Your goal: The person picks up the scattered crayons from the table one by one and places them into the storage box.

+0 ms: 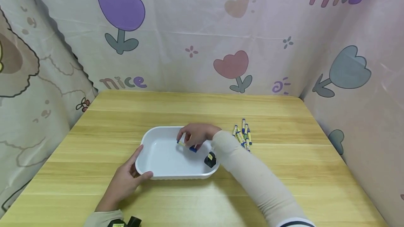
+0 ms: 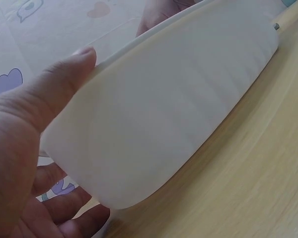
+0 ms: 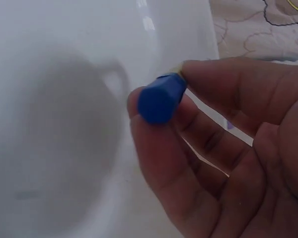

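Observation:
A white oval-cornered tray (image 1: pixel 164 162) sits on the wooden table. My left hand (image 1: pixel 123 182) grips its near left corner; in the left wrist view the thumb lies along the rim and the other fingers reach under the corner of the tray's wall (image 2: pixel 159 119). Over the tray's right half, my right hand (image 1: pixel 198 134) pinches a crayon (image 3: pixel 158 103) between thumb and fingers. The crayon has a yellow wrapper and blue ends, one blue end facing the right wrist camera. Its shadow falls on the tray floor.
Several yellow-and-blue crayons (image 1: pixel 240 136) lie in a loose pile right of the tray, beside my right sleeve (image 1: pixel 249 171). A black wrist camera (image 1: pixel 210 159) shows below the right wrist. Printed cloth (image 1: pixel 170 62) hangs behind the table (image 1: pixel 176 111) and along both sides.

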`<state>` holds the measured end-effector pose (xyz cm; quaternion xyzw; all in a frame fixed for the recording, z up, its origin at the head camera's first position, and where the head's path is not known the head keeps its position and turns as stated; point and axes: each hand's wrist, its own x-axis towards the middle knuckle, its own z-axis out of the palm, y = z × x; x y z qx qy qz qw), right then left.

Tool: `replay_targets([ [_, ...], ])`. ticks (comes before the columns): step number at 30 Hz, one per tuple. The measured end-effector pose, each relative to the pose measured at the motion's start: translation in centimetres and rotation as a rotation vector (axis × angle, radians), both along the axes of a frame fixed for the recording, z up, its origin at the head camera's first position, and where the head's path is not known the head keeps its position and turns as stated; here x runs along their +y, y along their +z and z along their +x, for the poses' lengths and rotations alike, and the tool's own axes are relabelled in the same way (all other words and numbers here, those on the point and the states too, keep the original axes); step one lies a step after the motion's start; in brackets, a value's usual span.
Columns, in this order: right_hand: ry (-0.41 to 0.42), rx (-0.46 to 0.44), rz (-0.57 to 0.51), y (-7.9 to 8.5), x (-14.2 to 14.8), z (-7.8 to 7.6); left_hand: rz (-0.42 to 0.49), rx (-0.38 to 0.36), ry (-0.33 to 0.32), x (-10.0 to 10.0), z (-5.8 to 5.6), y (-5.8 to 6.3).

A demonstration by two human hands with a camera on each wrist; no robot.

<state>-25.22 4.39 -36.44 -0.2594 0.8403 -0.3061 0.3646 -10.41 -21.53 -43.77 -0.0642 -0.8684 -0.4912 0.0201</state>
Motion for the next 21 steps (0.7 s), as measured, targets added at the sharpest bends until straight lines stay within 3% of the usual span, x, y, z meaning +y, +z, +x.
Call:
replay_targets([
  [21, 0.044, 0.099, 0.150, -1.2, -0.6, 0.8, -0.009, 0.005, -0.010, 0.1, 0.1, 0.4],
])
